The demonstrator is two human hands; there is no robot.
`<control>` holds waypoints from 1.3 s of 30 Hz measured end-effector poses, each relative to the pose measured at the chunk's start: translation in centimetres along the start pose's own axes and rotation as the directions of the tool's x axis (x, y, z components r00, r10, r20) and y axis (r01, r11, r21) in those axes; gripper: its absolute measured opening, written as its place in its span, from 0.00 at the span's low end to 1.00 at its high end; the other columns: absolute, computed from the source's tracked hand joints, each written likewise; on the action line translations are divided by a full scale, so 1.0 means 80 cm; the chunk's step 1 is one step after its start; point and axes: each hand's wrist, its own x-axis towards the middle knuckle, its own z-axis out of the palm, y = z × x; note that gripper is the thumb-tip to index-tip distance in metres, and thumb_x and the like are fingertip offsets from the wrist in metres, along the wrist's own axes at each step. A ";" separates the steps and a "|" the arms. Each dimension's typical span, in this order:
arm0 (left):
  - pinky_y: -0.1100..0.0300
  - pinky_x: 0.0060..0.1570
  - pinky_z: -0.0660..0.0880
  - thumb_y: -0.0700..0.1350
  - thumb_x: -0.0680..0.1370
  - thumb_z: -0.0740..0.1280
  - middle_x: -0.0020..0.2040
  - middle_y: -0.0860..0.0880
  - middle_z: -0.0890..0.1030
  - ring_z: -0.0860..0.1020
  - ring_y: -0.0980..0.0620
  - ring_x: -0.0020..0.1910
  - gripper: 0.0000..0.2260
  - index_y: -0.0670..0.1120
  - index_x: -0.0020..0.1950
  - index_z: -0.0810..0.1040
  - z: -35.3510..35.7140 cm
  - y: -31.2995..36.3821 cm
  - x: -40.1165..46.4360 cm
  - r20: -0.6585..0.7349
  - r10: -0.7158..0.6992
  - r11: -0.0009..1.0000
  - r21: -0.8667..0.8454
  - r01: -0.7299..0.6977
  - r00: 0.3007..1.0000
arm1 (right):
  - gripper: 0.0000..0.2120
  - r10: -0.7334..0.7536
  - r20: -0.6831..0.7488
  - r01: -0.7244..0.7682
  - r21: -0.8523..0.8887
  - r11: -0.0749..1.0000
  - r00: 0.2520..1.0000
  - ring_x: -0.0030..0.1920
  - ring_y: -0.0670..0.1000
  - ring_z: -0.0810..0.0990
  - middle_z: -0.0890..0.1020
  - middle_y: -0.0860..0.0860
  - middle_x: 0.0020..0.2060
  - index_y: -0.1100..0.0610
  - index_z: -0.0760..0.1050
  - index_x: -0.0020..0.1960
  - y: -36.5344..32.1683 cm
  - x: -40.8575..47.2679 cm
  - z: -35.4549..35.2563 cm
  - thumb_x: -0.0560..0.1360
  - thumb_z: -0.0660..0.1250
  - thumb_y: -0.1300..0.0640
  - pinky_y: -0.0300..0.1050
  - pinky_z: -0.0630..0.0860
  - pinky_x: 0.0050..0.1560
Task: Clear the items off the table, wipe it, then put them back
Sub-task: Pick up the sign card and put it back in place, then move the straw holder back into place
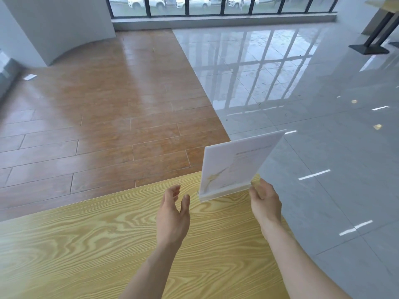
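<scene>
Through the head view I saw the pale wood-grain table [86, 244] filling the lower frame, brown plank floor and glossy grey tiles beyond it. At its far right corner stood the clear sign holder [237, 165], tilted, its base just at the tabletop. My right hand [264, 201] pinched the holder's lower right corner. My left hand [172, 214] hovered beside the base, fingers loosely spread, holding nothing.

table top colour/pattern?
Yellow-tan table top with wavy wood grain; clearest in the head view.
</scene>
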 end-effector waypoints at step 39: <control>0.48 0.57 0.75 0.48 0.71 0.78 0.58 0.52 0.79 0.79 0.48 0.56 0.22 0.51 0.61 0.74 -0.722 -0.500 -0.248 -0.552 -0.694 0.717 -0.477 0.508 0.462 | 0.23 -0.031 0.921 0.531 -0.197 0.824 0.389 0.54 0.42 0.81 0.80 0.41 0.55 0.45 0.75 0.65 -0.049 -0.695 0.663 0.72 0.78 0.52 0.41 0.79 0.57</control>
